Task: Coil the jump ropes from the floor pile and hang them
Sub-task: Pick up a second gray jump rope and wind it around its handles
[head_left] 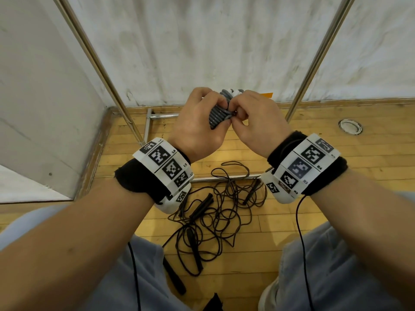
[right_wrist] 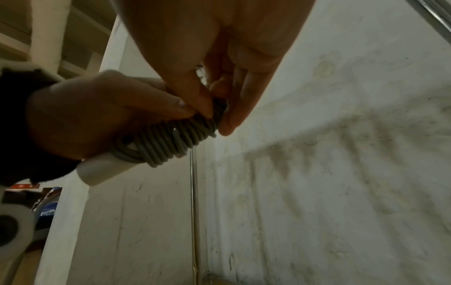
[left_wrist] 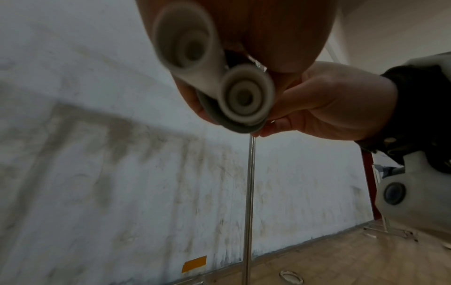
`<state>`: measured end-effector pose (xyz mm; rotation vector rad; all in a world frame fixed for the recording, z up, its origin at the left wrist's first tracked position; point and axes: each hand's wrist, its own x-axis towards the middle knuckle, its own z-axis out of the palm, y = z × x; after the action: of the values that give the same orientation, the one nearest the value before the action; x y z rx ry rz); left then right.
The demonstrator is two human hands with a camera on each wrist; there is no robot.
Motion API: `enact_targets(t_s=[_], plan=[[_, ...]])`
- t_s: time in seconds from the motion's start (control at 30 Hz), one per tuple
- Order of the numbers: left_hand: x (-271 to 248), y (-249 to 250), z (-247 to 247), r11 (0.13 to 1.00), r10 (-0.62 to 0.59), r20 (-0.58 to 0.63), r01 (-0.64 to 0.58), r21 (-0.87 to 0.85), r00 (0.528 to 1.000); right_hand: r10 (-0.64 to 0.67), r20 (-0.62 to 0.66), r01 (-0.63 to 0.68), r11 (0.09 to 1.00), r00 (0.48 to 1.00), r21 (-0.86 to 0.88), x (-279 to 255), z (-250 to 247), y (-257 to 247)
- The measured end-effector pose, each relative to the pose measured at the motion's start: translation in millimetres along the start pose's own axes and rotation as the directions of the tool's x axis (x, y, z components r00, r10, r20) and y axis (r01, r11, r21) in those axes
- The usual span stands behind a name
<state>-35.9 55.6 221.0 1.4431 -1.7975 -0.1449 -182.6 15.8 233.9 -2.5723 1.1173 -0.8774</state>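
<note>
Two knees in pale grey trousers (head_left: 94, 265) frame the bottom of the head view, and between them on the wooden floor (head_left: 314, 212) lies the pile of black jump ropes (head_left: 215, 212), cords looped over one another, slim black handles poking out among them. Both forearms reach forward over that tangle, each wrist strapped with a black band and white marker blocks.

Up at chest height, the left hand (head_left: 197, 122) is wrapped around the coiled grey jump rope (head_left: 216, 116), fingers curled over the bundle, thumb pressed on the turns. From the right wrist camera the grey cord (right_wrist: 168, 142) shows wound in tight side-by-side turns around white handles (right_wrist: 102, 169), whose round ends (left_wrist: 244, 98) face the left wrist camera, blurred. The right hand (head_left: 253, 117) sits just beside the left, knuckles nearly touching, fingertips (right_wrist: 202, 108) pinching at the top end of the coil; exactly which strand they have hold of is hidden by the fingers.

Beyond the hands stand the two chrome uprights of a metal rack (head_left: 101, 70), its base bars on the floor. Behind it is a stained white wall (head_left: 213, 41) with an orange tape strip (left_wrist: 194, 264) near its foot, and a round metal floor fitting (head_left: 349, 126) to the right.
</note>
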Motion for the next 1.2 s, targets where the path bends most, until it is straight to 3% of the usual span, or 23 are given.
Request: enact_targets(t_s=[0.13,0.33,0.43,0.57,0.93,1.07,1.2], plan=[[-3,-3,7,0.999,-0.006,0.121,0.001,0.038,0.993,0.068,0.106,-0.062,0.996,0.992,-0.06,-1,9,4],[-7,-5,9,0.98,-0.159,0.302,0.187,-0.065,0.94,0.1,0.173,-0.084,0.992,0.98,-0.093,2,13,7],[-5,-6,8,0.973,-0.147,0.266,0.188,-0.137,0.953,0.068,0.117,-0.063,0.997,0.991,-0.041,2,10,6],[-5,-8,3,0.994,-0.086,0.209,0.098,-0.049,0.974,0.047,0.131,-0.046,0.999,0.99,-0.007,4,3,5],[-9,-6,5,0.997,-0.073,0.293,0.064,0.04,0.953,0.083,0.216,-0.058,0.991,0.973,-0.119,5,3,6],[-8,-5,4,0.994,-0.111,0.296,0.113,0.01,0.949,0.084,0.191,-0.066,0.993,0.978,-0.096,6,6,7],[-5,-2,0,0.986,-0.121,0.222,0.142,-0.085,0.968,0.044,0.061,-0.045,0.999,0.997,0.015,-1,7,5]])
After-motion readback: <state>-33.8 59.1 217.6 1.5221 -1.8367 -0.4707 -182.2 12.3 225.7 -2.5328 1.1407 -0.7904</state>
